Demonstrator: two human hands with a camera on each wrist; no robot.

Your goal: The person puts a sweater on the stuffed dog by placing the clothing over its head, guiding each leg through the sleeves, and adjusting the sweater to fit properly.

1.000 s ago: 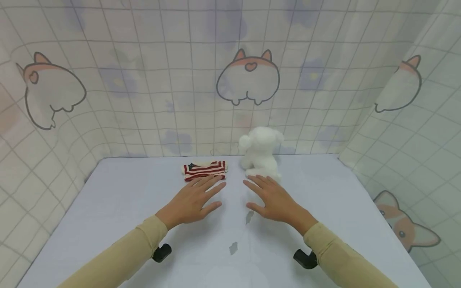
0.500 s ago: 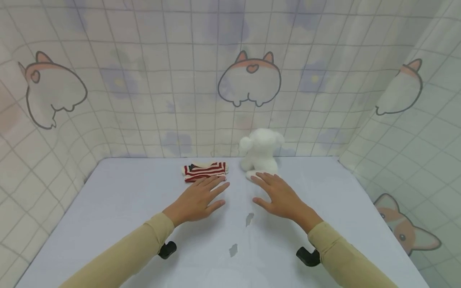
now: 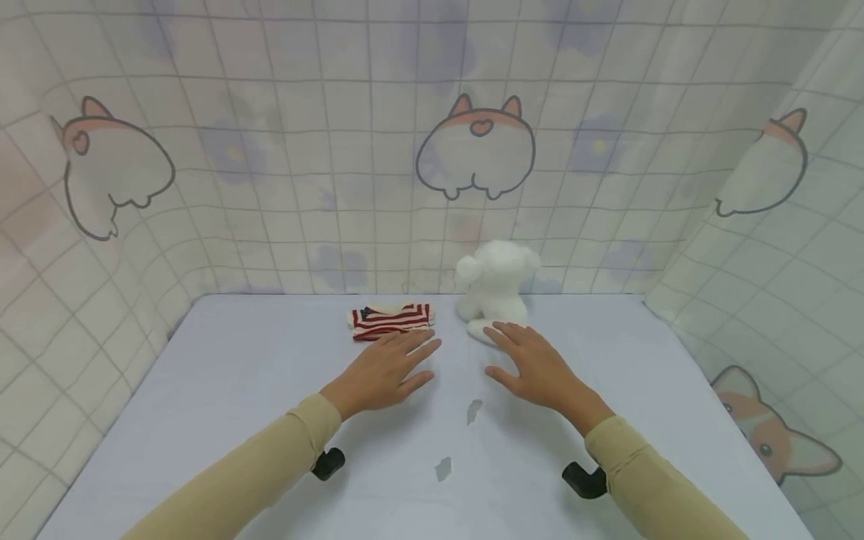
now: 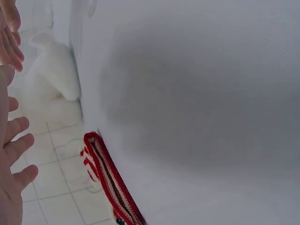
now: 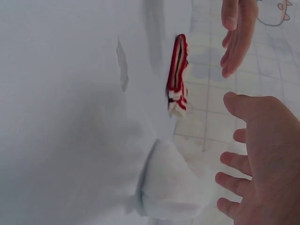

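A folded red-and-cream striped knit garment (image 3: 391, 321) lies towards the back of the white table. To its right sits a white plush toy (image 3: 498, 281) with rounded ears. My left hand (image 3: 382, 373) hovers palm down just in front of the garment, fingers spread and holding nothing. In the head view my right hand (image 3: 545, 373) overlaps the foot of the plush toy; its fingers are also spread and hold nothing. The left wrist view shows the garment's layered folded edge (image 4: 112, 180). Both palms are above the tabletop in the wrist views.
The white table (image 3: 243, 360) has two small grey patches (image 3: 443, 469) near its middle. A grid-patterned curtain (image 3: 283, 187) with corgi drawings encloses the back and sides. Black curved pieces (image 3: 584, 480) project from under both sleeves.
Both hands have drifted a little to the right, the right hand slightly more. More of the plush toy's foot now shows. The garment and toy have stayed in place on the table.
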